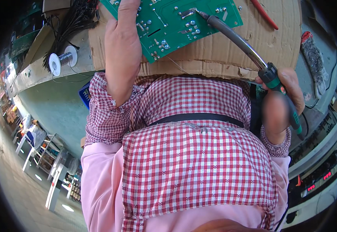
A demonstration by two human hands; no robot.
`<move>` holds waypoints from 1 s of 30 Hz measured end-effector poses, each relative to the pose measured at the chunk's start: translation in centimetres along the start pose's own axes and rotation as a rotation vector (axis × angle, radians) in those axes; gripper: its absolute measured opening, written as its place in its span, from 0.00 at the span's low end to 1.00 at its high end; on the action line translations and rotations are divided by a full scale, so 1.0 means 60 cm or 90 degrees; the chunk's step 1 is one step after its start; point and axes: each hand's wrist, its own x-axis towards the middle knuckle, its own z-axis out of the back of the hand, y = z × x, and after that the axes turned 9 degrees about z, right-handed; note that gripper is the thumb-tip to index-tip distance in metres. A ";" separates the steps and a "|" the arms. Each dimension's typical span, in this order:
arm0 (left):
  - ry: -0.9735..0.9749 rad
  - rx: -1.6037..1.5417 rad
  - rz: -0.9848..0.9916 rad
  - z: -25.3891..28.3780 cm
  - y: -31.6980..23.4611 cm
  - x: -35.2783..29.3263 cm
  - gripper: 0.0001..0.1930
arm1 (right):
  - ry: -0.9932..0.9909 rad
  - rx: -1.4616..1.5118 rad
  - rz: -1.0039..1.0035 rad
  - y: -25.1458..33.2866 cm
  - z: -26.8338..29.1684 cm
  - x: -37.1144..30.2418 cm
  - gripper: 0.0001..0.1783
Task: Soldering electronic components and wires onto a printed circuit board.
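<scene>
A green circuit board (168,23) lies tilted over a sheet of cardboard, its soldered side with shiny joints facing up. My left hand (124,42) grips the board's left side; its fingertips run out at the top of the picture. On the right, my right hand (292,87) is closed round the green and black handle of a soldering iron (249,48). The iron's long metal shaft reaches up and left, and its tip touches or nearly touches a solder patch in the upper right part of the board. A thin wire or strand shows just below the board's lower edge.
Cardboard (269,42) covers the bench in front of me. Left of it stand a solder wire spool (64,60) and a bundle of black leads (73,27). A red tool handle (265,14) lies at the upper right, near a wrapped grey bundle (314,63).
</scene>
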 end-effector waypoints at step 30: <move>0.022 -0.005 0.001 0.002 0.002 0.004 0.23 | -0.125 0.157 -0.157 0.015 -0.019 0.007 0.30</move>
